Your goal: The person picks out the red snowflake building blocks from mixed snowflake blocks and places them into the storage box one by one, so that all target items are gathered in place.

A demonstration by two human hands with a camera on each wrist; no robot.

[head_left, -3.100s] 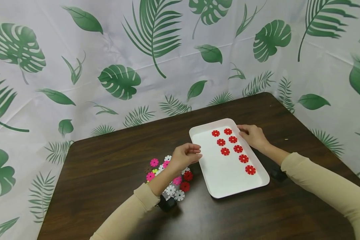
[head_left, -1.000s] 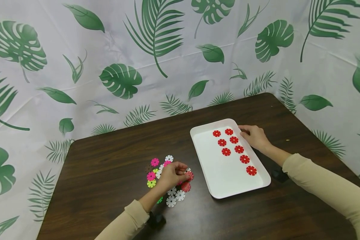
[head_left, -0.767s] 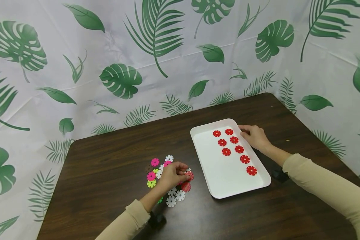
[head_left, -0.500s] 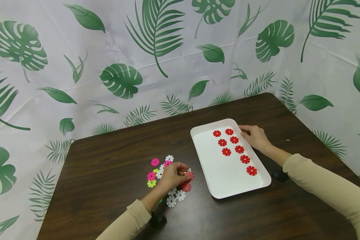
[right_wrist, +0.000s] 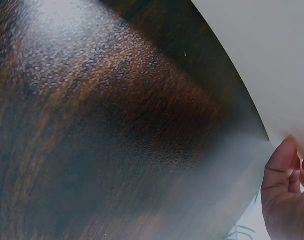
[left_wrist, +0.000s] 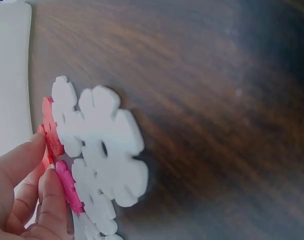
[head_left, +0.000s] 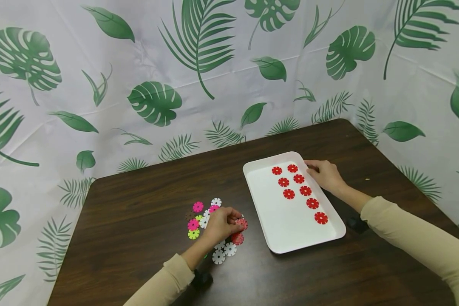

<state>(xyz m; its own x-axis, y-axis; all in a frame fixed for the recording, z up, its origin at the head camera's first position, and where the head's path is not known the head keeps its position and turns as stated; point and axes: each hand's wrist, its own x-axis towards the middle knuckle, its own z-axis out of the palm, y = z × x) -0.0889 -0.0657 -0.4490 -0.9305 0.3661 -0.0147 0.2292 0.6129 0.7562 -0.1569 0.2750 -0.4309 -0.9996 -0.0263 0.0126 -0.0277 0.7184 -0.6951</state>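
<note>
In the head view my left hand (head_left: 219, 223) is over a pile of flat, notched plastic discs. Its thumb and fingers pinch a red snowflake disc (head_left: 243, 223) at the pile's right side. Another red disc (head_left: 237, 239) lies just below it. From the left wrist, the pinched red disc (left_wrist: 46, 159) shows edge-on between thumb and fingers, close to white discs (left_wrist: 112, 145) and a pink disc (left_wrist: 68, 186). My right hand (head_left: 325, 175) grips the right rim of a white tray (head_left: 279, 225), thumb at the edge. Red discs (head_left: 305, 191) lie in two columns in that tray.
White discs (head_left: 219, 256), pink discs (head_left: 197, 207) and a yellow disc (head_left: 193, 234) lie loosely heaped on the dark wooden table (head_left: 137, 221). A leaf-print curtain (head_left: 222, 63) hangs behind the table's far edge.
My left hand has gone from beside the tray's left rim down to the pile and now pinches a red disc there. The right hand has stayed at the tray's rim.
</note>
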